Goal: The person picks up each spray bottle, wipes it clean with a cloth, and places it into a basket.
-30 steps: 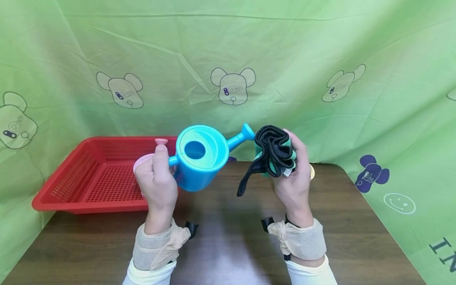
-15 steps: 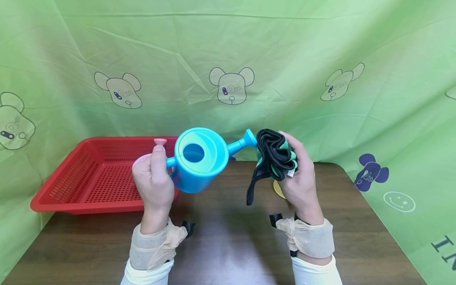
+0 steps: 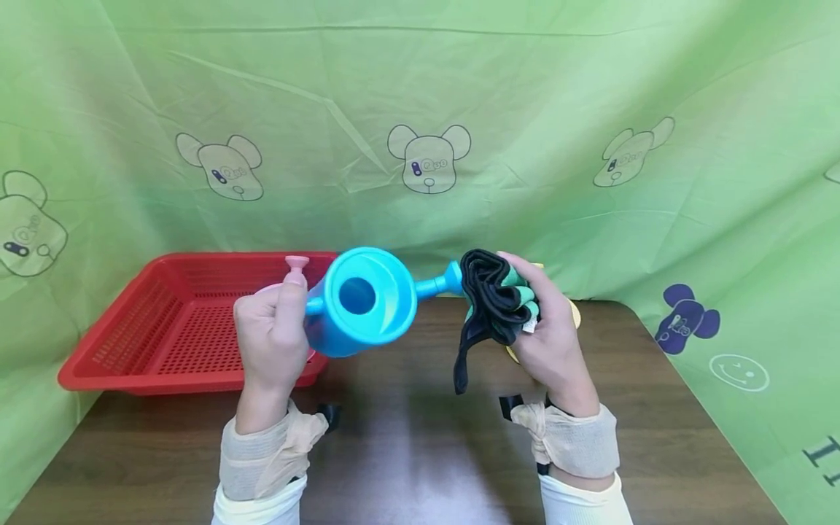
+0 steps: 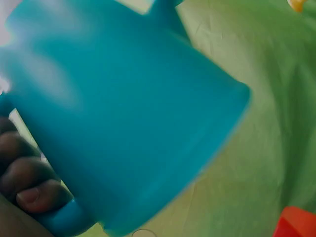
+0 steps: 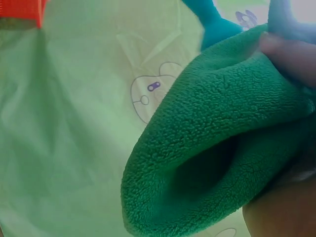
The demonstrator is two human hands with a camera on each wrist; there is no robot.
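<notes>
My left hand [image 3: 269,335] grips the handle of a blue watering can [image 3: 387,324] with the thumb on top, and holds it tilted above the table. In the left wrist view, the fingers [image 4: 29,173] curl round that handle beside the can's smooth side [image 4: 123,113]. My right hand [image 3: 551,335] holds a bunched green towel [image 5: 197,128] with black edging [image 3: 488,284] and a hanging black strap [image 3: 461,364]. The spout's flared head [image 3: 453,277] meets the towel's left side in the head view.
A red plastic basket [image 3: 164,382] stands at the back left of the brown wooden table [image 3: 407,452]. Behind my left hand shows a pink thing with a flared tip [image 3: 297,262]. A yellow round-edged thing [image 3: 575,313] is partly hidden behind my right hand. Green printed cloth [image 3: 512,80] hangs behind.
The watering can has tipped further and moved slightly down and left with my left hand. The towel has dropped a little. Both grips stay the same.
</notes>
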